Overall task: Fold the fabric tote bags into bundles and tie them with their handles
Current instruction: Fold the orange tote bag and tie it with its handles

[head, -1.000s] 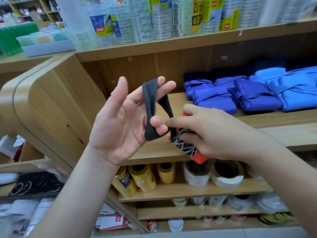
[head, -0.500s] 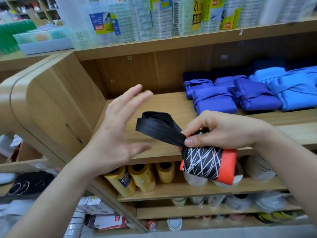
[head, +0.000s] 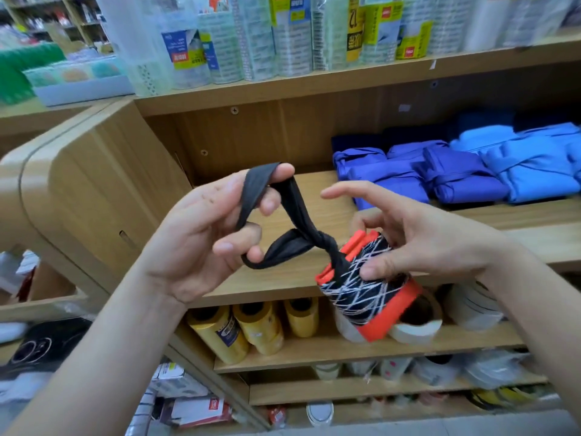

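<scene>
A rolled tote bag bundle [head: 366, 291], black with white crossing lines and orange edges, hangs in the air in front of the wooden shelf. My right hand [head: 415, 237] grips it, thumb on its side, index finger stretched out above. Its black handle [head: 292, 243] crosses in a twist just above the bundle and opens into a loop. My left hand [head: 217, 234] holds that loop spread, with fingers hooked through the strap and the thumb inside its lower end.
Tied blue tote bundles [head: 456, 174] lie in a row at the right of the middle shelf [head: 283, 284]. Yellow rolls [head: 248, 328] and tape rolls [head: 415, 319] fill the shelf below. Packaged goods [head: 283, 36] stand on the top shelf. A rounded wooden end panel [head: 78, 190] juts out left.
My left hand, open and apart half a second ago, now has its fingers through the handle loop. The handle now shows a twist near the bundle, and my right index finger has lifted off.
</scene>
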### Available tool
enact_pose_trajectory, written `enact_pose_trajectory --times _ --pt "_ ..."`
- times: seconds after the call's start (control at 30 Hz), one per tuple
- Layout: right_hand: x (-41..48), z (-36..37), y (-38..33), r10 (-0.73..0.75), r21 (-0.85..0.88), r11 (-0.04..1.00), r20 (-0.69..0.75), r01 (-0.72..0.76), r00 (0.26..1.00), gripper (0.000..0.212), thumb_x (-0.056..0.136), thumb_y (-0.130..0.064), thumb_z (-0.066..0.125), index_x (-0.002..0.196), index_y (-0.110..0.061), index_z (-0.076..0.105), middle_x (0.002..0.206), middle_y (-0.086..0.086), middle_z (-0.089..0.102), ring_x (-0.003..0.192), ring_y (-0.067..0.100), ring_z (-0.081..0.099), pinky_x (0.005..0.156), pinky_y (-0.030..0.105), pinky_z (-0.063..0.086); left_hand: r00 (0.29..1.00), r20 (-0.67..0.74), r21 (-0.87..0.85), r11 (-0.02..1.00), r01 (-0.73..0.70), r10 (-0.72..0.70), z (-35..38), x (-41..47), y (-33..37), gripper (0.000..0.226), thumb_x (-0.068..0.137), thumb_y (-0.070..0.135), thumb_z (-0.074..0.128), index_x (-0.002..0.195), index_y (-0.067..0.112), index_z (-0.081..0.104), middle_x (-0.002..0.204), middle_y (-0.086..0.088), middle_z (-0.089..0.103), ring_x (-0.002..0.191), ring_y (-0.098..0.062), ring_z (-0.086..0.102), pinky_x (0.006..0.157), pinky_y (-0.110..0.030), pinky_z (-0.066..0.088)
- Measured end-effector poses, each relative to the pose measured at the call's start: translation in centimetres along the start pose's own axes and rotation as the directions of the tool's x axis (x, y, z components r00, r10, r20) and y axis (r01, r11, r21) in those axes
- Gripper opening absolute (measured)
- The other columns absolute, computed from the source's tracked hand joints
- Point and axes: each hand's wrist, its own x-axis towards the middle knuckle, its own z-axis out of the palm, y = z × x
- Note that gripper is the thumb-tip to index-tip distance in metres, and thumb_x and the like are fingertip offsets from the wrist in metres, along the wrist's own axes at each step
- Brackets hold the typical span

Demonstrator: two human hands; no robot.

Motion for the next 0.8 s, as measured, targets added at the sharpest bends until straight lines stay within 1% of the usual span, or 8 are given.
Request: enact_pose_trajectory --times 0.07,0.13,0.23,0.3,0.4,0.5,0.67,0.8 --pt "-0.4 1.0 -1.7 -0.034 -0.445 0.895 -0.115 -0.021 0.993 0.1 0.079 -0.009 0.08 0.134 -0.071 0.023 0.087 0.003 0.058 0.073 0.017 0.065 0.073 0.043 0.057 0.999 -0.02 0.026 0.999 0.033 -0.033 0.1 0.3 0.1 0.049 0.096 0.029 0.056 0.135 0.001 0.052 0.101 -0.006 0.055 0.047 -0.002 0.055 0.06 -0.022 0.057" --pt "-0.5 2.2 -3.1 -0.1 -0.754 0.656 -0.125 -0.029 0.987 0.105 0.085 -0.022 0.074 0.13 -0.08 -0.001 0.092 -0.01 0.056 0.081 0.01 0.061 0.077 0.033 0.052 0.999 -0.013 0.036 0.998 0.046 -0.046 0.5 0.8 0.4 0.053 0.093 0.035 0.06 0.134 0.003 0.054 0.104 -0.006 0.055 0.047 -0.001 0.054 0.061 -0.022 0.056" --pt "-0.2 3.1 -3.6 -0.158 -0.895 0.445 -0.091 -0.011 0.983 0.095 0.091 -0.03 0.063 0.131 -0.076 -0.011 0.092 -0.01 0.044 0.075 0.017 0.055 0.072 0.038 0.05 0.997 0.056 -0.049 0.997 0.054 -0.051 1.6 1.6 0.5 0.06 0.092 0.038 0.061 0.137 0.0 0.048 0.109 -0.009 0.05 0.049 -0.002 0.056 0.064 -0.024 0.058" --pt "0.1 3.0 -3.0 -0.269 -0.918 0.395 -0.079 0.035 0.96 0.08 0.09 -0.028 0.063 0.137 -0.066 0.01 0.088 -0.008 0.041 0.066 0.018 0.052 0.059 0.039 0.049 0.992 0.122 -0.168 0.984 0.061 -0.041 2.2 2.0 0.0 0.062 0.093 0.035 0.061 0.14 -0.001 0.043 0.111 -0.012 0.046 0.052 -0.004 0.059 0.066 -0.026 0.059" --pt "0.5 2.6 -1.9 -0.448 -0.886 0.457 -0.149 0.083 0.882 0.05 0.083 -0.025 0.062 0.127 -0.042 0.044 0.09 -0.01 0.046 0.068 0.017 0.051 0.056 0.038 0.048 0.994 0.113 -0.32 0.947 0.043 -0.007 2.6 2.1 -1.5 0.056 0.093 0.026 0.062 0.139 0.001 0.041 0.108 -0.012 0.045 0.051 -0.005 0.061 0.064 -0.022 0.059" --pt "0.4 2.2 -1.0 -0.561 -0.781 0.605 -0.278 0.156 0.78 0.033 0.079 -0.012 0.069 0.109 -0.024 0.06 0.09 -0.01 0.051 0.076 0.012 0.052 0.065 0.036 0.048 0.991 -0.132 -0.326 0.945 -0.009 -0.036 2.8 2.2 -2.8 0.042 0.085 0.017 0.071 0.122 0.0 0.06 0.087 -0.004 0.051 0.037 -0.002 0.051 0.049 -0.014 0.052" --pt "0.0 3.1 -0.6 -0.595 -0.619 0.731 -0.373 0.286 0.712 0.029 0.077 0.001 0.071 0.1 -0.014 0.065 0.089 0.0 0.058 0.082 0.014 0.056 0.073 0.018 0.041 0.825 -0.559 -0.179 0.984 -0.019 -0.086 4.1 2.9 -3.9 0.015 0.074 0.015 0.063 0.071 0.003 0.071 0.063 -0.002 0.056 0.031 0.0 0.04 0.038 -0.01 0.043" --pt "0.4 3.4 0.1 -0.601 -0.519 0.785 -0.506 0.339 0.619 0.029 0.079 0.002 0.071 0.098 -0.017 0.063 0.089 0.0 0.061 0.081 0.015 0.059 0.073 0.022 0.045 0.764 -0.634 -0.077 0.993 0.094 -0.121 4.7 3.2 -5.4 0.015 0.068 0.015 0.065 0.081 0.012 0.072 0.068 -0.001 0.062 0.039 0.001 0.047 0.039 -0.015 0.047"
